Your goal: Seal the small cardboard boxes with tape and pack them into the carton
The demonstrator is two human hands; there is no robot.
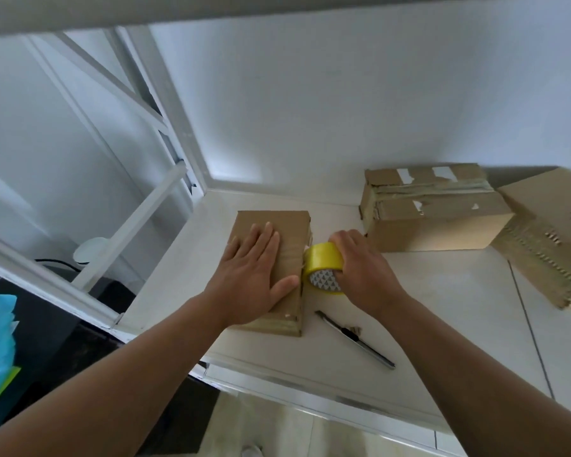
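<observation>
At the centre of the frame a flat small cardboard box (271,258) lies on the white table (442,308), the left hand (254,275) pressing it with straight, spread fingers. Just right of it, the right hand (360,272) grips a yellow tape roll (322,268) against the box's right edge. A utility knife (355,339) lies below. Two more cardboard boxes (432,212) sit at the right.

Both arms reach forward, left hand (252,275) flat with fingers straight, right hand (360,270) curled around the tape roll (320,261)
</observation>
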